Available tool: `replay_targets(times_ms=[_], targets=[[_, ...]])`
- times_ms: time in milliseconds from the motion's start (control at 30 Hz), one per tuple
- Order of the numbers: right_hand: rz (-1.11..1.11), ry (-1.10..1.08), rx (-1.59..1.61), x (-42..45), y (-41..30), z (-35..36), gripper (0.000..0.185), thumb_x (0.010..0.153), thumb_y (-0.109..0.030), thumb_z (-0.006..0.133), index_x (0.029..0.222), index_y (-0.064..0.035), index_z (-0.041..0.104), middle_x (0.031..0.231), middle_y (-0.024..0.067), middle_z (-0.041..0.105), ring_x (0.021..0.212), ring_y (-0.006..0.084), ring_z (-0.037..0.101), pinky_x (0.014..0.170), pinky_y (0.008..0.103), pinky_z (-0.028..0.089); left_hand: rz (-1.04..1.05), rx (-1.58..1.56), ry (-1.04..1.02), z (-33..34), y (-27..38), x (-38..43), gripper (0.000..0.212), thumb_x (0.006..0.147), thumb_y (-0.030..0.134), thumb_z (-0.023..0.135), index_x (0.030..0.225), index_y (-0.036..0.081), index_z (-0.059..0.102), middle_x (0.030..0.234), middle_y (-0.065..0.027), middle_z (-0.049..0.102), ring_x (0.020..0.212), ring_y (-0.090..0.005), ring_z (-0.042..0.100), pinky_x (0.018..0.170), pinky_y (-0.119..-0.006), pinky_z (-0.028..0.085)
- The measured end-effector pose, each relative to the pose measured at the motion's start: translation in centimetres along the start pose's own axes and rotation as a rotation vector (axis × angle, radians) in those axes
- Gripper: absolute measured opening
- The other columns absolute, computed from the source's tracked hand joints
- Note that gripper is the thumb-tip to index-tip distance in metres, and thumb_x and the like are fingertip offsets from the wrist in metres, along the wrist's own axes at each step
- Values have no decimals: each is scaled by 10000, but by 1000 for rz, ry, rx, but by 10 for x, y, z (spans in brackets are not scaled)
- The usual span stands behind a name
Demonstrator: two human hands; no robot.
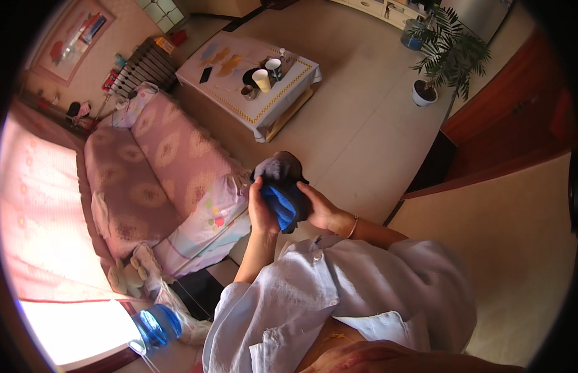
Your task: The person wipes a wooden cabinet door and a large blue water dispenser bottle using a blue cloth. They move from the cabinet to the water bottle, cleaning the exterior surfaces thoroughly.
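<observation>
In front of my chest I hold a soft, dark grey fabric item (pixel 277 169) with a bright blue fuzzy inner side. The picture does not settle what it is. My left hand (pixel 262 209) grips its left edge, thumb up along the side. On the opposite edge, my right hand (pixel 320 207) pinches it with the thumb on top; several fingers are hidden behind the cloth. The blue part faces me between both hands, while the dark part bulges at the far end.
A sofa with a pink patterned cover (pixel 165 154) stands to the left. Beyond my hands is a low table with a printed tablecloth (pixel 289 70), bearing cups (pixel 261 81) and a phone (pixel 205 74). A potted palm (pixel 424 93) stands right; a blue water jug (pixel 161 324) lies lower left.
</observation>
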State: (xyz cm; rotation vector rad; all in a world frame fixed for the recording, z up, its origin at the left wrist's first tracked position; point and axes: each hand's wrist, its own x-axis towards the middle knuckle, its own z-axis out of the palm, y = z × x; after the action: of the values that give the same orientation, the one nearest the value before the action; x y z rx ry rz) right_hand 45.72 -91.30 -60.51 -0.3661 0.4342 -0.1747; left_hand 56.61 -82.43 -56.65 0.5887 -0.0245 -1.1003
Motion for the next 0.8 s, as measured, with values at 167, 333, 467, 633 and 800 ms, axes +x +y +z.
replay_targets(times_ms=[167, 333, 467, 633, 800], targets=[[-69, 20, 145, 41, -70, -30, 487, 998, -369, 510, 1359, -44, 480, 1318, 69, 576, 1205, 180, 543, 1067, 352, 398, -157, -36, -58, 34, -15, 105, 528, 949, 408, 489, 1283, 1, 541, 1247, -166, 617, 1153, -304, 589, 1020, -421, 456], [-231, 2, 147, 111, -159, -54, 486, 1037, -374, 391, 1381, -35, 447, 1346, 88, 548, 1217, 198, 535, 1079, 368, 395, -265, 73, -23, 62, -19, 228, 535, 950, 435, 490, 1272, 11, 549, 1217, -151, 632, 1114, -289, 608, 1012, -423, 465], [-295, 140, 130, 165, -244, -37, 506, 1030, -407, 394, 1392, -55, 434, 1367, 85, 528, 1248, 217, 514, 1079, 388, 401, -269, 76, -1, 91, -6, 333, 421, 946, 336, 547, 1216, 13, 557, 1136, -135, 652, 1029, -261, 635, 938, -393, 505], [-409, 214, 123, 221, -343, -24, 532, 1009, -465, 413, 1395, -101, 442, 1391, 72, 516, 1276, 233, 491, 1102, 412, 365, -357, 167, -49, 144, 9, 454, 369, 939, 307, 567, 1165, 16, 568, 1078, -124, 656, 965, -232, 640, 879, -370, 522], [-500, 211, 174, 269, -437, -55, 506, 1008, -458, 427, 1377, -114, 465, 1378, 67, 526, 1267, 216, 500, 1097, 397, 371, -422, 241, -188, 168, -22, 570, 523, 929, 368, 540, 1276, -23, 502, 1224, -197, 603, 1098, -341, 605, 1009, -453, 462]])
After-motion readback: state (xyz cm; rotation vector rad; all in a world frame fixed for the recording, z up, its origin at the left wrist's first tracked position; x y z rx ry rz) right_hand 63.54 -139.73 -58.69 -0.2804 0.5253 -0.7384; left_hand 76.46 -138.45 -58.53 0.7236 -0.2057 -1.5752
